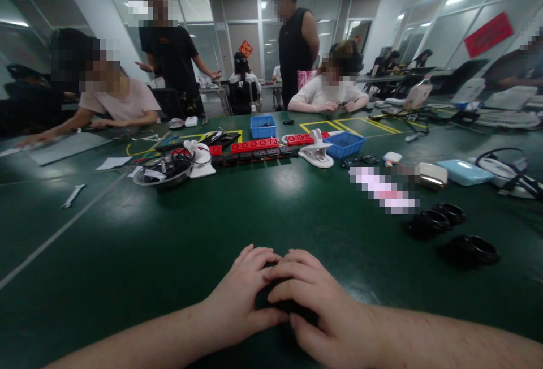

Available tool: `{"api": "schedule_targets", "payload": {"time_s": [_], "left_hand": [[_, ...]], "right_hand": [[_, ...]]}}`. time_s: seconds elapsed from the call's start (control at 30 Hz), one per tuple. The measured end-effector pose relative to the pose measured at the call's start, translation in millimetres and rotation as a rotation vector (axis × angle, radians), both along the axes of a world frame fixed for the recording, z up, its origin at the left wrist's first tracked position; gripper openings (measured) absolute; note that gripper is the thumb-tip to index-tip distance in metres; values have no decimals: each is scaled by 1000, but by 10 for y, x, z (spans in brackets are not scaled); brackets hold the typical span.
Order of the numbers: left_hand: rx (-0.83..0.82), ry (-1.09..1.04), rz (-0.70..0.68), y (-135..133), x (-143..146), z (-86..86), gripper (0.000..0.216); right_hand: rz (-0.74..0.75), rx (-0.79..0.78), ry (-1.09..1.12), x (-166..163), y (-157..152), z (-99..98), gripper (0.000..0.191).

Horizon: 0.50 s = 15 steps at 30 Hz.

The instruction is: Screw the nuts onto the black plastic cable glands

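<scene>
My left hand (244, 295) and my right hand (314, 301) rest together on the green table (169, 244) near its front edge. Their fingers curl inward and touch each other, closed over a small dark object (278, 300) that is mostly hidden between them; I cannot make out what it is. To the right lie three black rings (449, 227) on the table, apart from my hands.
Across the table stand a row of red and black blocks (254, 151), two blue baskets (344, 144), white clamps (316, 151), a clear bowl of cables (163, 168) and a white wrench (73, 195). Several people sit or stand at the far side.
</scene>
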<state>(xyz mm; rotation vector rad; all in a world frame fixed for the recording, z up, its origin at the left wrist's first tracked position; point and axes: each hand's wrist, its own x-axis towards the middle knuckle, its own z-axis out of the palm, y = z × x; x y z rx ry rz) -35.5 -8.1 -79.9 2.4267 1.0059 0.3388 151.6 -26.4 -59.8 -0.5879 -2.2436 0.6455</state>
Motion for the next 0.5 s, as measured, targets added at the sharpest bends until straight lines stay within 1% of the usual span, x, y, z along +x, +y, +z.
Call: {"api": "schedule_targets", "payload": {"time_s": [0.1, 0.17, 0.23, 0.37, 0.5], "left_hand": [[-11, -1, -2, 4, -13, -14, 50], [-9, 1, 0, 4, -18, -20, 53], [-6, 10, -6, 4, -20, -18, 54], [-15, 29, -9, 10, -19, -7, 47], [-28, 14, -12, 23, -22, -7, 43]], "right_hand": [[-21, -9, 35, 17, -2, -8, 43], [-40, -30, 35, 18, -3, -15, 45], [-71, -61, 24, 11, -4, -22, 44], [-134, -130, -5, -7, -4, -40, 38], [-192, -152, -39, -11, -2, -60, 40]]}}
